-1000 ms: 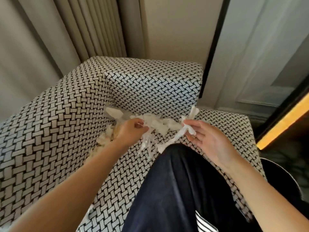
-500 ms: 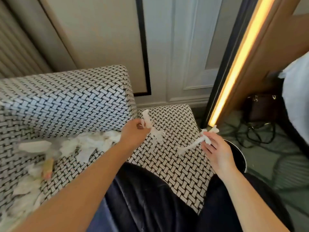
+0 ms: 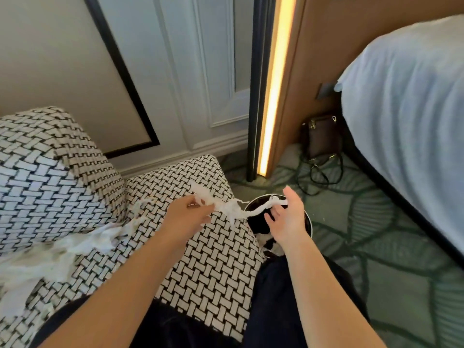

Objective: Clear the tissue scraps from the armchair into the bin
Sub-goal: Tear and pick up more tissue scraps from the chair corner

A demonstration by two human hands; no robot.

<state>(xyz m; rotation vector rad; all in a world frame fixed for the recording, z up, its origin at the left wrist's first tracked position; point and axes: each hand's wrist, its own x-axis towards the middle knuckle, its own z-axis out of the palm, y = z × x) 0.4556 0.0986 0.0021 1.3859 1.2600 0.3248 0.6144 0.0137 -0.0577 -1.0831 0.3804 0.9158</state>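
Right hand (image 3: 288,222) splayed over bin (image 3: 254,223)

The bin (image 3: 254,223) stands between the armchair (image 3: 213,259) and the bed (image 3: 406,109).

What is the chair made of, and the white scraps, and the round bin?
The armchair looks like matte woven cloth with a black-and-white basket pattern. The tissue scraps look like thin paper: limp, with torn, frayed edges. The bin has a dark inside and a pale rim; plastic or metal, I cannot tell.
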